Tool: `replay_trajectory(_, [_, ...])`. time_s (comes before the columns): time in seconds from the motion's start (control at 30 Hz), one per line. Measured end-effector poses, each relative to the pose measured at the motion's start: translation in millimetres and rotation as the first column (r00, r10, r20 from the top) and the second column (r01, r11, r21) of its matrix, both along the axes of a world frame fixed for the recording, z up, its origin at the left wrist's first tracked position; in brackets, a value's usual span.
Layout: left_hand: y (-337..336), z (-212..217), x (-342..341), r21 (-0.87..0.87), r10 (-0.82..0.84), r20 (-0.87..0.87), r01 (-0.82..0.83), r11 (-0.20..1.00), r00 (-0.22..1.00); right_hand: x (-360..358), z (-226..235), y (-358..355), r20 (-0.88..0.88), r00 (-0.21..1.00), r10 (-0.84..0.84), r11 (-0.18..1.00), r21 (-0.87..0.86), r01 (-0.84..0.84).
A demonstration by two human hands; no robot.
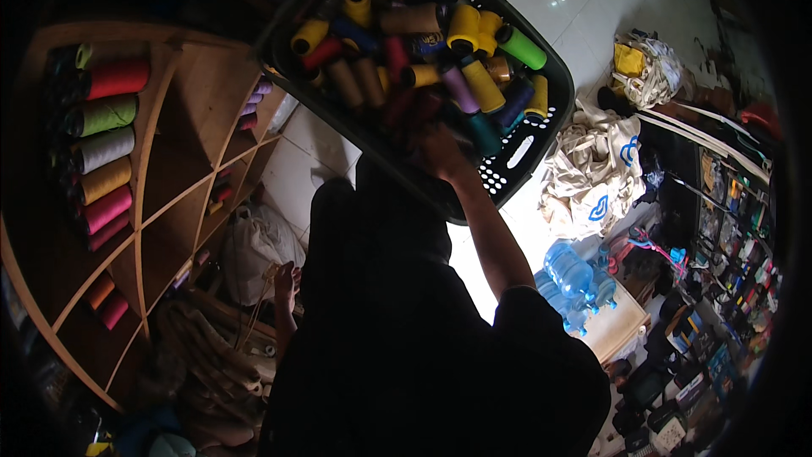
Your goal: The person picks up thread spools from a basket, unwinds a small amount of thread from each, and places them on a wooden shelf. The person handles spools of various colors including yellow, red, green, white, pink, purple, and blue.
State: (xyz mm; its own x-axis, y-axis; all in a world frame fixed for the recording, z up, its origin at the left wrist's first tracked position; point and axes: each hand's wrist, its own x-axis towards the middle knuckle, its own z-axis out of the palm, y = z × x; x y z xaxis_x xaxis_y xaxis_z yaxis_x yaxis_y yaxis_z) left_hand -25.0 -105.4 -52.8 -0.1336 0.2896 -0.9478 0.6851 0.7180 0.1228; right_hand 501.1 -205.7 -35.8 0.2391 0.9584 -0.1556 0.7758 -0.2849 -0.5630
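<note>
A dark plastic basket [518, 152] with a perforated side holds many cones of sewing thread. My right hand [436, 151] reaches over its near rim into the cones, beside a dark red cone [423, 107] and a teal cone [483, 134]. Shadow and the cones hide its fingertips, so any grip is unclear. Yellow cones [482, 86], a purple cone [458, 89] and a bright green cone [521, 47] lie farther in. Low on the left, my left hand [288, 281] is curled closed near thin tan strands; what it holds is too small to make out.
At the left stands a wooden shelf [161, 148] with compartments, some holding thread cones, such as a red one [118, 78]. A white sack [258, 250] sits beside it. To the right are cream cloth bags [592, 173], blue water jugs [568, 271] and a cluttered rack [736, 228].
</note>
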Motion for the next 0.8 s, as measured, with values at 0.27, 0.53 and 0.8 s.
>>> replay_trajectory(0.27, [41.1, 21.9, 32.6, 0.082, 0.057, 0.066, -0.063, 0.995, 0.996, 16.4, 40.0, 7.9, -0.414, 0.789, -0.454, 0.877, -0.049, 0.478])
replay_trajectory(0.53, [29.8, 28.3, 44.0, 0.03, -0.006, 0.004, 0.006, 1.0, 1.0, 27.4, 55.2, 88.4, -0.801, -0.177, -0.572, 0.46, -0.492, 0.739])
replay_trajectory(0.8, [1.6, 12.7, 21.1, 0.101, 0.017, 0.069, -0.024, 0.995, 0.997, 6.5, -8.1, 144.3, -0.837, 0.325, -0.441, 0.529, 0.05, 0.847])
